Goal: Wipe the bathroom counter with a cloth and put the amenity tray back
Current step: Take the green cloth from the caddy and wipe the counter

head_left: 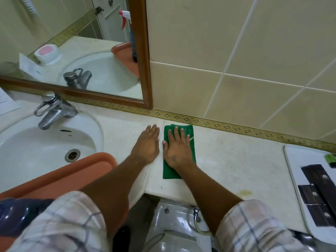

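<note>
A folded green cloth lies flat on the pale stone counter, close to the back wall. My right hand presses down on it, palm flat and fingers spread. Just left of the cloth, my left hand rests flat on the bare counter with nothing in it. At the counter's right end sits the white amenity tray, holding several black sachets and a small green item.
The white sink with a chrome tap is on the left. An orange tray lies across the sink's front edge. A mirror hangs behind it. A toilet tank stands below the counter edge.
</note>
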The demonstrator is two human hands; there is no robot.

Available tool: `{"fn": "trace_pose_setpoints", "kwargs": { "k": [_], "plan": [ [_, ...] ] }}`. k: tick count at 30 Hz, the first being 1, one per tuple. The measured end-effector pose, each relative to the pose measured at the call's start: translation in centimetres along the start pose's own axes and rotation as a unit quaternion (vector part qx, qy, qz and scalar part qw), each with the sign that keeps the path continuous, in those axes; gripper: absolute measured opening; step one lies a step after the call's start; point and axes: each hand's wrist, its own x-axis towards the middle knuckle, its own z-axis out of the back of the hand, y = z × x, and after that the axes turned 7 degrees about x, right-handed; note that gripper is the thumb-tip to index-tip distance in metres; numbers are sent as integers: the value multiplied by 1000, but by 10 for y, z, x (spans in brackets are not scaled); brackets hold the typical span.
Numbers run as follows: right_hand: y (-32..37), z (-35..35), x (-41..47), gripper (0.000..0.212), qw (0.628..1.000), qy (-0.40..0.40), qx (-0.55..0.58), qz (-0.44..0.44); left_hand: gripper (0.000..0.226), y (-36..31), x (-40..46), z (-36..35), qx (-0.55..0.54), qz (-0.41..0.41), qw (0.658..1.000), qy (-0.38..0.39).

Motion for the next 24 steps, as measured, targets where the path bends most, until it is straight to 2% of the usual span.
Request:
{"fn": "trace_pose_setpoints", "kwargs": {
  "k": [8, 14, 19, 24],
  "plan": [
    [-9, -17, 31, 65, 999, -10, -37, -27, 54, 8, 4, -16, 41, -13, 999, -28],
    [-13, -9, 28, 62, 999, 17, -41, -4, 55, 12, 3, -9, 39, -25, 998, -29],
    [-60, 16, 7, 60, 998, 31, -48, -28, 60, 12, 2, -12, 30, -51, 996, -60],
    [-142, 47, -22, 61, 997, -3, -39, -69, 61, 11, 2, -15, 21, -65, 995, -68]
  ]
}}
